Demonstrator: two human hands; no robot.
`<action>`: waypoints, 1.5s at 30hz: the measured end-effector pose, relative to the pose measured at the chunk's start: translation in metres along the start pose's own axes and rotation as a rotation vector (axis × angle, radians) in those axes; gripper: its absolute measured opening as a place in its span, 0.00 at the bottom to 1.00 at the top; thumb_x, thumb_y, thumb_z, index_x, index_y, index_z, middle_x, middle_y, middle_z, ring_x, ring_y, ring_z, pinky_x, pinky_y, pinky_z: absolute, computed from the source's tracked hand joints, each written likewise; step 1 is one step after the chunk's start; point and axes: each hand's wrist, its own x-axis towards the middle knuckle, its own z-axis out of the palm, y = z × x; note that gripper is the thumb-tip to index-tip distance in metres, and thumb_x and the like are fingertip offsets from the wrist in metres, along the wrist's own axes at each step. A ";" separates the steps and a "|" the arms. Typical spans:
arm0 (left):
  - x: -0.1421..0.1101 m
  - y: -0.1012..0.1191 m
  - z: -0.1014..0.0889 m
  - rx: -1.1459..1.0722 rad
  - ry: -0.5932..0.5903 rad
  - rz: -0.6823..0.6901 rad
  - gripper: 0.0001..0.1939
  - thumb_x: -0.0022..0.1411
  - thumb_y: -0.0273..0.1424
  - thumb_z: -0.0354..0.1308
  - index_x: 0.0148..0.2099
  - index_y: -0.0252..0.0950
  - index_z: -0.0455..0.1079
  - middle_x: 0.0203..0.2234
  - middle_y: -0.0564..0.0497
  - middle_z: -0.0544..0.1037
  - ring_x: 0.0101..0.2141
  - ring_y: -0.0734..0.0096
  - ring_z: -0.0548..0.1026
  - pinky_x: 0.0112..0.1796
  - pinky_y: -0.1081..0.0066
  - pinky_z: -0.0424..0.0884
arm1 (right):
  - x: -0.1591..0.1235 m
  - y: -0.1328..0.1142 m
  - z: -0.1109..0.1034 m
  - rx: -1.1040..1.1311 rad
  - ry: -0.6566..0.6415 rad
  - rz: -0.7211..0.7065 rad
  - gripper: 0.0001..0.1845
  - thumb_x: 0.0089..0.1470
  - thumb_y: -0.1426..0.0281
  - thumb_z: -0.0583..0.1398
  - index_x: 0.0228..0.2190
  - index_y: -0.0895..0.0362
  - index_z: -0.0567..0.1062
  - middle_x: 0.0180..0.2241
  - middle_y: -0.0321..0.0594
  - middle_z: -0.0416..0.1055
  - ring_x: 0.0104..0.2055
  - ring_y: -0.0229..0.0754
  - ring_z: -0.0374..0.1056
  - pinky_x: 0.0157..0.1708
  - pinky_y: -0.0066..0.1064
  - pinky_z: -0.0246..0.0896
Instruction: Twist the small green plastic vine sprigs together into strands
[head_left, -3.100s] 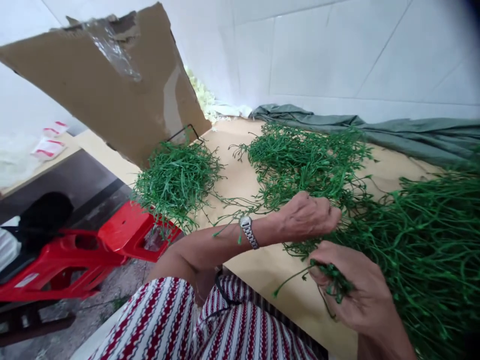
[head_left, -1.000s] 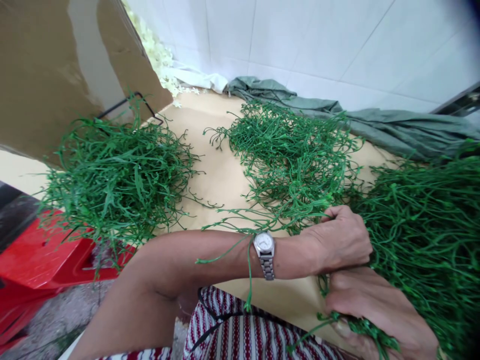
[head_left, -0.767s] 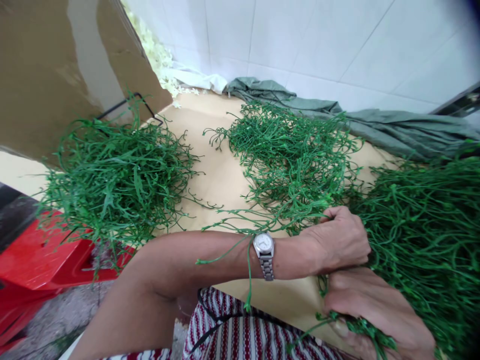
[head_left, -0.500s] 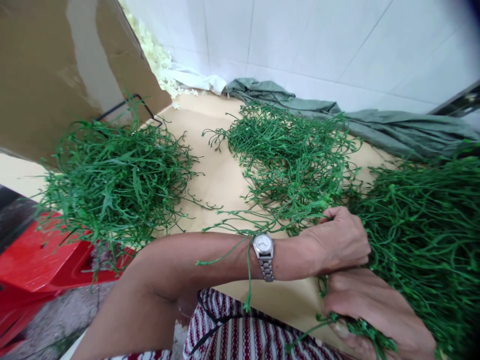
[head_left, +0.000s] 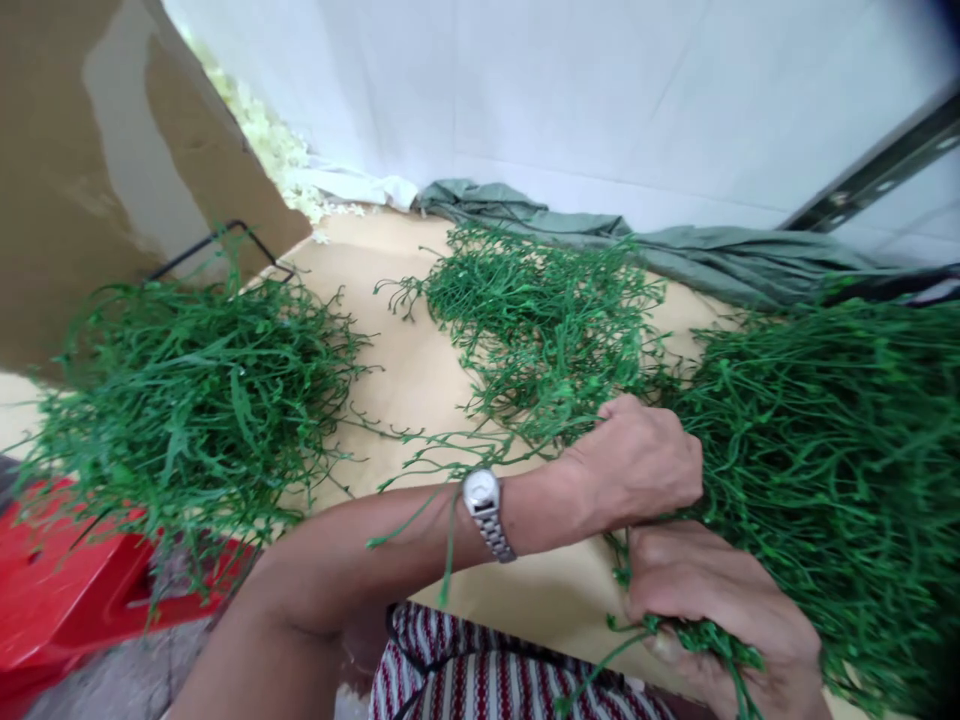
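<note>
My left hand (head_left: 637, 460), with a steel watch (head_left: 481, 491) on its wrist, is closed around thin green stems (head_left: 450, 455) that look like plastic and have small branching tips. These stems trail leftward over the wrist and forearm. Just below, against the left hand, my right hand (head_left: 724, 610) is closed on a bunch of similar green stems (head_left: 709, 637); its fingertips are partly hidden. Both hands are at the left edge of a large pile of green stems (head_left: 840, 450). Beyond my left hand spreads a looser heap of stems (head_left: 547, 310).
Another stem pile (head_left: 187, 390) is at the left, before a cardboard box (head_left: 45, 180) and a bent black wire (head_left: 232, 228). A red plastic stool (head_left: 75, 590) is below it. Green cloth (head_left: 705, 262) runs along the tiled wall (head_left: 570, 90) behind the tan tabletop (head_left: 397, 360).
The view has turned slightly to the right, so the piles appear further left. Both hands stay together, closed on the stems, with little visible movement of their own.
</note>
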 end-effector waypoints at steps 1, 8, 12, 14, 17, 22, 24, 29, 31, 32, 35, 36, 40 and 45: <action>-0.001 -0.006 -0.005 -0.046 0.053 -0.041 0.16 0.56 0.16 0.39 0.31 0.28 0.69 0.20 0.42 0.70 0.20 0.66 0.66 0.20 0.68 0.54 | 0.002 0.000 0.000 0.037 0.024 -0.029 0.05 0.55 0.68 0.52 0.30 0.53 0.67 0.18 0.34 0.62 0.19 0.37 0.59 0.22 0.31 0.50; -0.021 -0.055 -0.047 -0.965 0.353 -0.563 0.11 0.57 0.25 0.50 0.22 0.35 0.63 0.15 0.55 0.63 0.16 0.79 0.57 0.19 0.75 0.51 | 0.004 0.003 -0.014 0.000 0.159 0.046 0.07 0.56 0.68 0.53 0.29 0.56 0.68 0.30 0.43 0.66 0.31 0.41 0.64 0.27 0.31 0.59; -0.038 -0.062 -0.050 -1.481 0.338 -0.793 0.09 0.53 0.31 0.56 0.23 0.34 0.63 0.20 0.52 0.72 0.13 0.82 0.61 0.16 0.77 0.55 | 0.006 0.008 -0.015 0.031 0.252 0.102 0.04 0.55 0.75 0.51 0.30 0.55 0.63 0.33 0.41 0.70 0.34 0.40 0.67 0.31 0.29 0.62; -0.045 -0.058 -0.045 -1.617 0.378 -0.878 0.09 0.51 0.30 0.58 0.24 0.33 0.62 0.21 0.51 0.74 0.13 0.81 0.64 0.16 0.77 0.57 | 0.009 0.010 -0.012 0.050 0.269 0.136 0.05 0.54 0.77 0.52 0.29 0.55 0.62 0.30 0.38 0.70 0.31 0.38 0.67 0.29 0.27 0.61; -0.053 -0.048 -0.036 -1.769 0.429 -0.975 0.09 0.49 0.29 0.60 0.24 0.34 0.61 0.19 0.52 0.74 0.14 0.79 0.66 0.17 0.78 0.59 | 0.013 0.013 -0.010 0.034 0.269 0.192 0.06 0.52 0.75 0.53 0.26 0.55 0.62 0.26 0.36 0.69 0.27 0.36 0.65 0.26 0.26 0.59; -0.058 -0.034 -0.023 -1.865 0.481 -1.059 0.10 0.50 0.29 0.59 0.24 0.34 0.60 0.19 0.52 0.75 0.15 0.78 0.69 0.20 0.77 0.62 | 0.014 0.018 -0.014 -0.035 0.283 0.256 0.07 0.51 0.74 0.55 0.23 0.56 0.63 0.25 0.36 0.67 0.25 0.35 0.61 0.26 0.26 0.56; -0.059 -0.031 -0.019 -1.902 0.474 -1.040 0.11 0.51 0.30 0.59 0.24 0.34 0.60 0.20 0.52 0.74 0.17 0.77 0.70 0.21 0.76 0.64 | 0.014 0.020 -0.016 -0.016 0.299 0.260 0.07 0.50 0.74 0.55 0.22 0.57 0.64 0.25 0.36 0.67 0.26 0.35 0.62 0.27 0.26 0.57; -0.057 -0.026 -0.010 -1.979 0.513 -1.052 0.10 0.51 0.29 0.59 0.25 0.34 0.60 0.20 0.53 0.74 0.19 0.75 0.71 0.24 0.75 0.66 | 0.008 0.029 -0.013 0.113 0.326 0.311 0.05 0.46 0.77 0.56 0.22 0.57 0.67 0.31 0.40 0.72 0.33 0.40 0.67 0.32 0.29 0.61; -0.057 -0.024 -0.008 -1.996 0.526 -1.064 0.09 0.51 0.29 0.58 0.25 0.34 0.60 0.20 0.53 0.73 0.19 0.76 0.71 0.24 0.75 0.66 | 0.005 0.035 -0.010 0.213 0.335 0.356 0.07 0.45 0.78 0.56 0.20 0.57 0.65 0.30 0.40 0.72 0.33 0.41 0.67 0.31 0.30 0.60; -0.056 -0.023 -0.008 -2.006 0.530 -1.064 0.09 0.51 0.29 0.58 0.25 0.34 0.60 0.20 0.53 0.73 0.19 0.76 0.71 0.24 0.75 0.66 | 0.003 0.038 -0.008 0.271 0.345 0.382 0.08 0.45 0.78 0.55 0.19 0.57 0.63 0.28 0.39 0.71 0.30 0.39 0.67 0.29 0.29 0.60; -0.056 -0.022 -0.007 -2.012 0.570 -1.077 0.09 0.51 0.28 0.58 0.26 0.35 0.59 0.19 0.53 0.72 0.19 0.76 0.71 0.24 0.75 0.67 | 0.000 0.042 -0.005 0.351 0.397 0.436 0.10 0.43 0.78 0.56 0.18 0.57 0.60 0.22 0.34 0.64 0.21 0.34 0.60 0.21 0.26 0.54; -0.056 -0.022 -0.007 -2.007 0.586 -1.082 0.08 0.51 0.28 0.57 0.25 0.35 0.59 0.19 0.54 0.72 0.19 0.76 0.71 0.24 0.75 0.67 | 0.000 0.041 -0.004 0.328 0.405 0.444 0.10 0.43 0.77 0.57 0.18 0.57 0.60 0.22 0.33 0.63 0.21 0.33 0.59 0.21 0.25 0.53; -0.054 -0.024 -0.007 -1.995 0.643 -1.083 0.08 0.52 0.27 0.56 0.26 0.35 0.59 0.20 0.54 0.72 0.20 0.76 0.71 0.24 0.75 0.68 | 0.002 0.034 -0.004 0.106 0.342 0.466 0.10 0.45 0.73 0.58 0.19 0.57 0.60 0.21 0.33 0.61 0.23 0.33 0.57 0.23 0.25 0.53; -0.052 -0.023 -0.005 -1.986 0.692 -1.093 0.07 0.54 0.28 0.55 0.27 0.34 0.60 0.20 0.54 0.71 0.20 0.76 0.71 0.25 0.75 0.68 | 0.006 0.022 0.003 -0.056 0.246 0.409 0.10 0.48 0.71 0.58 0.22 0.56 0.59 0.20 0.31 0.60 0.23 0.32 0.56 0.23 0.25 0.52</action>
